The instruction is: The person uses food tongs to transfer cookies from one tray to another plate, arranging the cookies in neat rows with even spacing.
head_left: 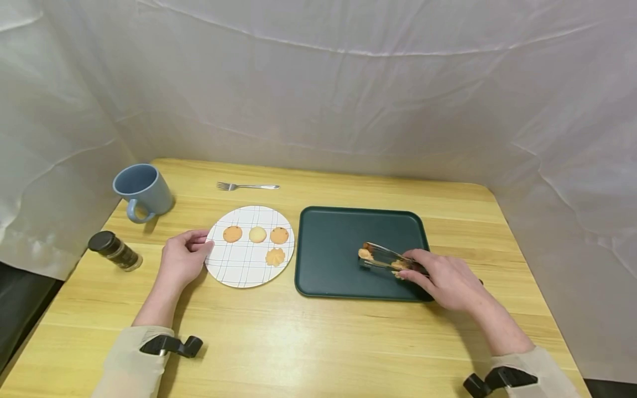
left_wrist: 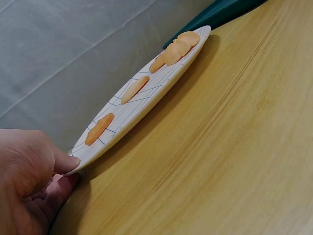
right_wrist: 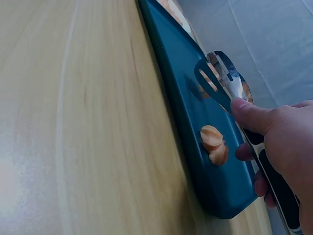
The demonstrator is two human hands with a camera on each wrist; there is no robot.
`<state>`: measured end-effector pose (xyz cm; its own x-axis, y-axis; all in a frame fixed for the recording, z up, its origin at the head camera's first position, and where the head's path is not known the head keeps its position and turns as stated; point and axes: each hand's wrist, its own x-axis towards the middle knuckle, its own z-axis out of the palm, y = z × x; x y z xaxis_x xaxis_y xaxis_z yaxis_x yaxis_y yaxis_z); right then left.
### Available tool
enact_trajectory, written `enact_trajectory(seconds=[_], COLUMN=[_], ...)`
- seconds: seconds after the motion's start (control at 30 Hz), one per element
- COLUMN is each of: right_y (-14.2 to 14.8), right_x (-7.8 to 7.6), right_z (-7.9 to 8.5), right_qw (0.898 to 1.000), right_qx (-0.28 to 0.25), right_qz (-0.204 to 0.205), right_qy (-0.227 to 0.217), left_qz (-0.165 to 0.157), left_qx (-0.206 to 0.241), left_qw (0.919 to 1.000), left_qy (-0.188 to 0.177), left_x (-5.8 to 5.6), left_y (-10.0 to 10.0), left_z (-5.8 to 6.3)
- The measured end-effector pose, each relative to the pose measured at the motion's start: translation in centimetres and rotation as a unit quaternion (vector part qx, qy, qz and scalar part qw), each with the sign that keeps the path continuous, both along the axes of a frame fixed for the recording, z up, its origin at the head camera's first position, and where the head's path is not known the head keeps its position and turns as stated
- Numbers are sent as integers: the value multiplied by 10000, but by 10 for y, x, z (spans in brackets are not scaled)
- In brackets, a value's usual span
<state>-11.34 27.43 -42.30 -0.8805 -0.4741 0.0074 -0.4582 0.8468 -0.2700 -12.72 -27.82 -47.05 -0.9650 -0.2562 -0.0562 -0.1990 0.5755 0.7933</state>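
Observation:
My left hand point(head_left: 183, 258) pinches the left rim of a round white plate point(head_left: 239, 271) with blue grid lines, thumb on top. Three round cookies form a row on it, and a flower-shaped cookie point(head_left: 275, 256) lies below the rightmost one. Over the dark green tray point(head_left: 328, 260), my right hand point(head_left: 450, 279) grips metal serving tongs point(right_wrist: 226, 81) with slotted ends and black handles. At the tips of the tongs an orange-brown cookie point(head_left: 365, 254) shows, partly covered by the metal. Beneath the hand, a ridged cookie point(right_wrist: 213, 144) lies on the tray.
Behind the plate lies a fork point(head_left: 249, 187). A blue mug point(head_left: 144, 190) stands at the far left, with a black-capped spice jar point(head_left: 115, 251) nearer me. Pale cloth point(head_left: 318, 99) hangs behind and beside the wooden table point(head_left: 278, 342).

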Motion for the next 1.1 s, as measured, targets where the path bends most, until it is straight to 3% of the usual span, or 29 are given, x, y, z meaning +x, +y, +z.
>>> enact_trajectory(seconds=[0.5, 1.1], right_y=[1, -11], right_x=[-2, -3], right_z=[-2, 8], right_qw=[9991, 9923], right_qx=[-172, -640], right_qz=[255, 599], right_qy=[292, 879], left_qz=[60, 86], left_qx=[57, 35], left_qw=[10000, 9999], left_qy=[-36, -48], left_x=[0, 1], left_y=[1, 1], left_z=[0, 0])
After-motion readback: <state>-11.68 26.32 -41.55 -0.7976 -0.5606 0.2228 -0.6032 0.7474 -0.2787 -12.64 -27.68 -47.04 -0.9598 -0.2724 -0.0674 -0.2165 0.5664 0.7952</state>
